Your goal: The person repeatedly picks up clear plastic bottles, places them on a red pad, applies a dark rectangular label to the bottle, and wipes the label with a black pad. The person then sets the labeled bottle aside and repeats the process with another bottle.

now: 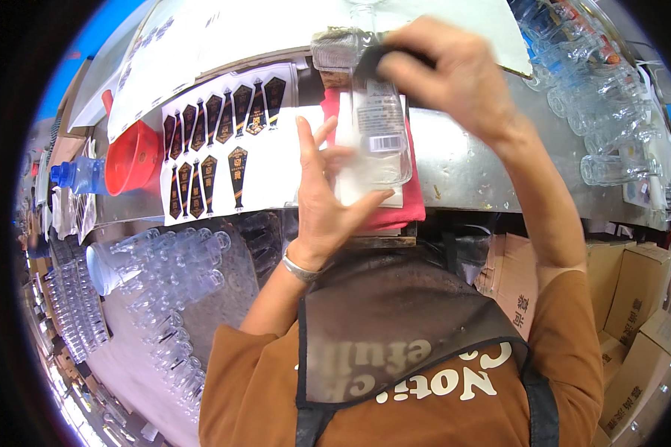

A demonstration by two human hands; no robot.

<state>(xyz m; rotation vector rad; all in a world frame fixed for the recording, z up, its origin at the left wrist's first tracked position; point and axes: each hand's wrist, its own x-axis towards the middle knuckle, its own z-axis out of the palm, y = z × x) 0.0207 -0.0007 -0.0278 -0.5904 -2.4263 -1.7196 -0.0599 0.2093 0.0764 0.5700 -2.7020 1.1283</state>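
A clear glass bottle [395,170] lies on a pink cloth [416,195], its neck pointing away from me. On its upper side is a label [381,119] with small print and a barcode. My right hand [451,71], blurred by motion, grips a black pad-like thing [368,62] over the bottle's shoulder; its exact kind is unclear. My left hand [326,182] is open beside the bottle's left side and base, thumb and fingers spread. Whether its fingertips touch the glass is hard to tell. Just left lies a white sheet [272,175] with several black tie-shaped stickers [238,170].
A folded grey cloth [332,51] sits behind the bottle. Farther left are a red plastic bowl [133,158] and a blue-capped bottle [89,174]. Glass bottles crowd the table's right side [604,100] and the lower left [168,268]. Cardboard boxes [634,290] stand at the right.
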